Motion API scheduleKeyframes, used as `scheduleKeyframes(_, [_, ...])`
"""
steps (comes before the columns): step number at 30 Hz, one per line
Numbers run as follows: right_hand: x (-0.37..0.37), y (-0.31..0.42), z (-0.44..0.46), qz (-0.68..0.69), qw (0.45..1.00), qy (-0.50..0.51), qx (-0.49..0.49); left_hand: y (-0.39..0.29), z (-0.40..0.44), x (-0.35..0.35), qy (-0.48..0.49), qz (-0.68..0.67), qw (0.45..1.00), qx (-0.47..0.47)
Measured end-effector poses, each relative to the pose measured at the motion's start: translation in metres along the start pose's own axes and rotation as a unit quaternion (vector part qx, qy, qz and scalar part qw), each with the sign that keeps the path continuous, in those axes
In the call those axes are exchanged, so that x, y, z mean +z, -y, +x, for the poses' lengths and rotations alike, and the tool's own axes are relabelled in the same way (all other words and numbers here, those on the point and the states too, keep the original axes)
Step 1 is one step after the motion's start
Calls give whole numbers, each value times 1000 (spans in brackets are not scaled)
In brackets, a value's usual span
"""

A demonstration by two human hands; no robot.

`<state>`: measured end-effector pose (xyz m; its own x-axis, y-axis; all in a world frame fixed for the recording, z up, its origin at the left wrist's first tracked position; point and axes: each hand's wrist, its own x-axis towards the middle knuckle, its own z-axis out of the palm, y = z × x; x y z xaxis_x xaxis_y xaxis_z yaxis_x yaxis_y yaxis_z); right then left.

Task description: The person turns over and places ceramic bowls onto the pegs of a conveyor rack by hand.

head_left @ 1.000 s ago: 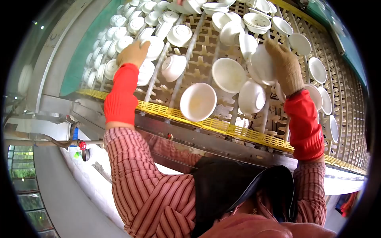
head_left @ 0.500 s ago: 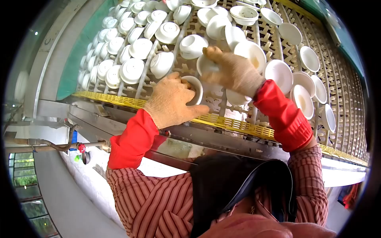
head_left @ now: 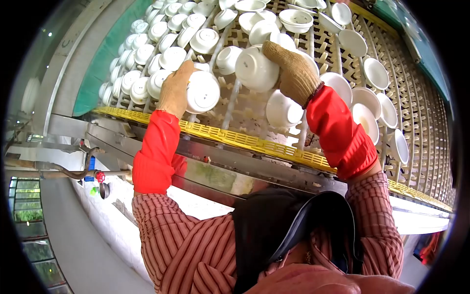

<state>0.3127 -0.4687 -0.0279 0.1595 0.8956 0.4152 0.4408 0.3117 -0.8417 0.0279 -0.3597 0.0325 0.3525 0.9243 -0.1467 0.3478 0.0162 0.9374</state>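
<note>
White bowls lie over a slatted rack belt. My left hand (head_left: pixel 176 90), in a tan glove, grips the left rim of an upside-down bowl (head_left: pixel 203 92) near the yellow edge strip. My right hand (head_left: pixel 293 70), gloved too, holds a larger bowl (head_left: pixel 256 69) by its right side, base turned toward the camera. Between the two held bowls sits a small tilted bowl (head_left: pixel 228 60). Below my right hand another bowl (head_left: pixel 284 109) rests on its side. The fingertips of both hands are partly hidden.
Rows of upside-down bowls (head_left: pixel 143 54) fill the belt's left part. Several tilted bowls (head_left: pixel 376 73) stand at the right. A yellow strip (head_left: pixel 235 139) and a metal ledge (head_left: pixel 220 158) run along the near side. Part of another person's hand shows at the top right edge.
My left hand has moved up and left with a bowl, now base up. My right hand now grips a larger bowl. The bowls on the belt have shifted slightly.
</note>
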Motion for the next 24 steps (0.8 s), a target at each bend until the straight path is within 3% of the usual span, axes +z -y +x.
scheduleKeyframes(1, [0, -9, 1, -38, 999, -4, -38, 6, 6, 1, -11, 36, 998, 42])
scheduleKeyframes(3, [-4, -17, -2, -98, 995, 8, -16, 30, 24, 1, -47, 207, 976, 56])
scheduleKeyframes(5, [-9, 2, -18, -114, 993, -14, 23, 10, 7, 14, -66, 378, 919, 95])
scheduleKeyframes(6, [-13, 10, -25, -110, 992, -34, 47, 10, 6, 15, -84, 395, 906, 130])
scheduleKeyframes(8, [-29, -5, -40, -170, 985, 38, -13, 13, 4, 15, -108, 434, 871, 201])
scheduleKeyframes(11, [-49, -22, -45, -330, 937, 62, -100, 8, -7, 32, -113, 469, 822, 302])
scheduleKeyframes(13, [-73, -8, -42, -438, 893, 101, -5, 7, -14, 40, -101, 481, 786, 374])
scheduleKeyframes(14, [-87, 2, -40, -485, 862, 136, 52, 5, -16, 42, -98, 490, 782, 372])
scheduleKeyframes(16, [-124, -27, -46, -496, 862, 88, 47, 1, -21, 47, -94, 506, 775, 366])
scheduleKeyframes(18, [-176, -30, -57, -558, 804, 147, 142, 9, -13, 49, -108, 489, 777, 382])
scheduleKeyframes(20, [-223, -40, -82, -469, 878, 23, 91, 14, -3, 57, -115, 455, 792, 389])
scheduleKeyframes(22, [-252, -41, -105, -584, 810, -32, 44, 9, 13, 75, -125, 432, 789, 418])
scheduleKeyframes(24, [-268, -49, -127, -576, 801, -78, 143, -4, 39, 96, -133, 410, 794, 429])
